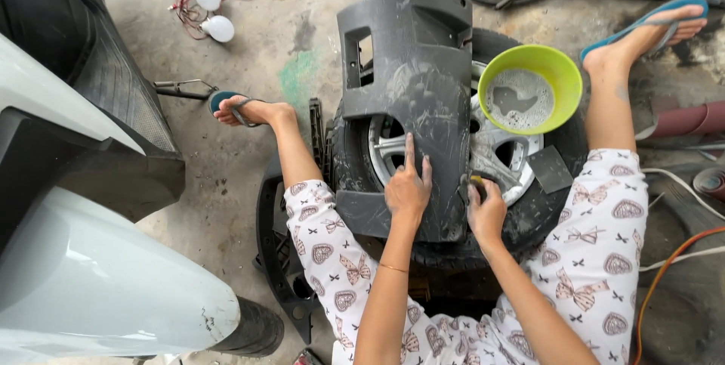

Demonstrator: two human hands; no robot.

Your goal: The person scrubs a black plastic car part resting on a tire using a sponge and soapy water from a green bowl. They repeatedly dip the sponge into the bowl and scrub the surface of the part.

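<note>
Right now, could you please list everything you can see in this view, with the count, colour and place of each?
Plastic panel: one, dark grey, on the wheel.
Wheel: one, black tyre, silver rim, between the legs.
Bowl: one, green, soapy water, on the wheel.
Sanding sheet: one, dark, on the tyre.
Bulbs: two, white, floor top left.
Bodywork: white, left.
Left hand: flat on the panel.
Right hand: grips a small pad at the panel's edge.

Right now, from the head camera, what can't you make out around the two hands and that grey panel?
- Thing in the right hand: fingers cover it; only a small yellow bit shows.
- Wheel under the grey plastic panel: mostly hidden by panel and green bowl.
- Panel's near edge: hidden behind the left hand.
- Bowl's bottom: covered by foamy water.
</note>
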